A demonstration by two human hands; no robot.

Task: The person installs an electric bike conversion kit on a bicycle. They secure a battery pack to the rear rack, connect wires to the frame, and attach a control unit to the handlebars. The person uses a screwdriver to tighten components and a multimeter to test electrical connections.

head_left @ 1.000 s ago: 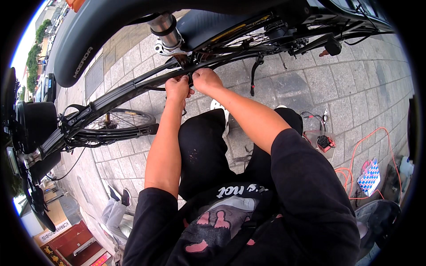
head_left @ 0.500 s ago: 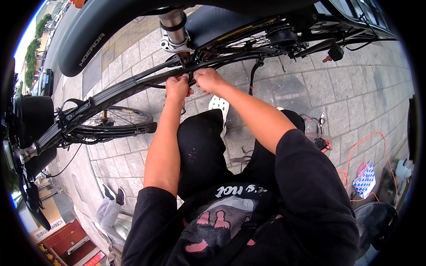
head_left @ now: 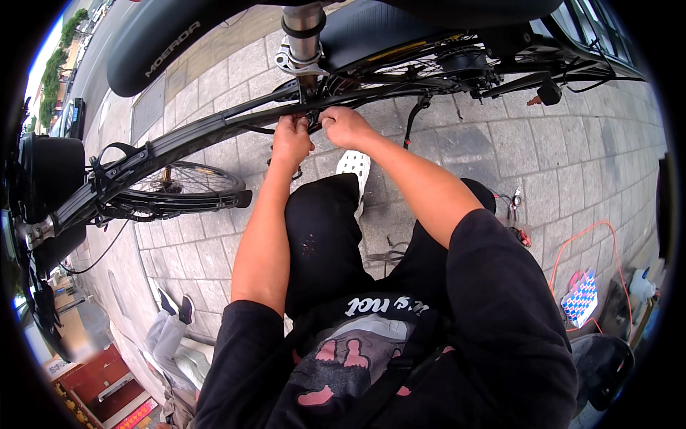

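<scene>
Both my hands are at the lower part of a black bicycle frame [head_left: 207, 132], just below the silver seat post clamp [head_left: 296, 63]. My left hand [head_left: 291, 143] has its thumb and fingers pinched together against the dark parts under the tube. Close to its right, my right hand [head_left: 346, 129] is curled, fingertips turned in toward the same spot. Thin black cables run there; what the fingers grip is too small and partly hidden by them. Above hangs the black saddle [head_left: 153, 53] on its silver seat post [head_left: 304, 32].
The front wheel [head_left: 175, 189] stands to the left, a kickstand [head_left: 413, 121] right of my hands. On the paving lie tools with red handles [head_left: 520, 236], an orange cord [head_left: 557, 250] and a blue-and-white checked packet [head_left: 580, 300]. Someone in grey trousers [head_left: 168, 336] is at lower left.
My hands have drawn slightly apart, the right one moving a little to the right. The bicycle sits slightly farther right in the view around the saddle and seat post.
</scene>
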